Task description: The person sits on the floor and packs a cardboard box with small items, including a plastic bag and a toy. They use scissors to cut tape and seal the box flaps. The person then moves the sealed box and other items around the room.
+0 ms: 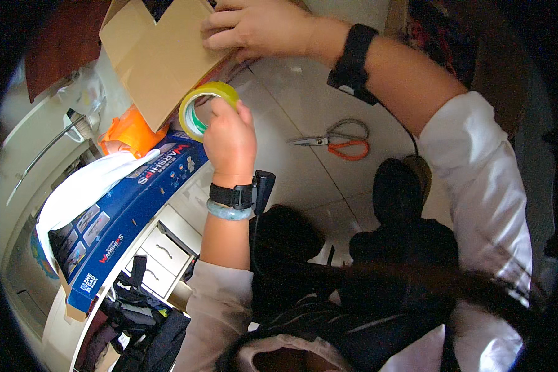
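My left hand (231, 137) grips a roll of yellowish clear packing tape (190, 111), with its fingers through the roll's core. Just beyond the tape stands a brown cardboard box (162, 65) with a flap towards me. At the box's right edge, my right hand (255, 30) rests its fingers on the cardboard; whether it pinches the edge is unclear. Scissors with red and grey handles (348, 149) lie on the tiled floor, right of my left hand.
A long blue toy box (125, 223) lies on the white furniture at left, partly under a white cloth (83, 186). An orange bag (132, 135) sits beside the cardboard. Dark clothes (144, 321) fill a space below, near white drawers (160, 253). My feet are on the floor.
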Demonstrator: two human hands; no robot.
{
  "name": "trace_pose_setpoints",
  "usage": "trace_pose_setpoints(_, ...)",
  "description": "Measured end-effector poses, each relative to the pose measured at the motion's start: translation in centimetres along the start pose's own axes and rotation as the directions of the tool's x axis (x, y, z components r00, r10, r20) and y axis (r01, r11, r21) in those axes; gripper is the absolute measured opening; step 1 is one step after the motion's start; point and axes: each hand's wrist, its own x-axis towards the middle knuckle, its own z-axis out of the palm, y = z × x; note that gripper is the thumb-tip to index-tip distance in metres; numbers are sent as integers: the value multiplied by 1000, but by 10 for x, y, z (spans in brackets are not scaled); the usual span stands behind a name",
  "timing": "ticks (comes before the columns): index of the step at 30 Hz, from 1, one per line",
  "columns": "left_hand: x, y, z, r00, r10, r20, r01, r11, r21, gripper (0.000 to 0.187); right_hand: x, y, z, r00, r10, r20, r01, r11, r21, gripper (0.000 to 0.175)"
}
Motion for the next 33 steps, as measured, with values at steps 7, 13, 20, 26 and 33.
trace_pose_setpoints(7,6,-1,1,997,-77,16,77,997,13,32,4,-8,9,998,53,-42,-54,998,-28,21)
trace_pose_setpoints(13,1,-1,-9,995,-97,17,96,994,50,32,3,28,-27,989,-128,76,117,984,137,29)
trace_pose_setpoints(20,2,15,14,992,-67,-108,50,987,-152,29,-8,-2,-28,984,131,120,-104,972,-212,41)
trace_pose_setpoints(26,9,10,22,985,-67,-159,55,995,-77,30,-54,-61,-4,956,218,-196,-270,918,-291,57)
trace_pose_setpoints(33,4,7,29,977,-69,-200,47,992,-114,31,-213,-166,23,627,350,696,-446,894,-49,47)
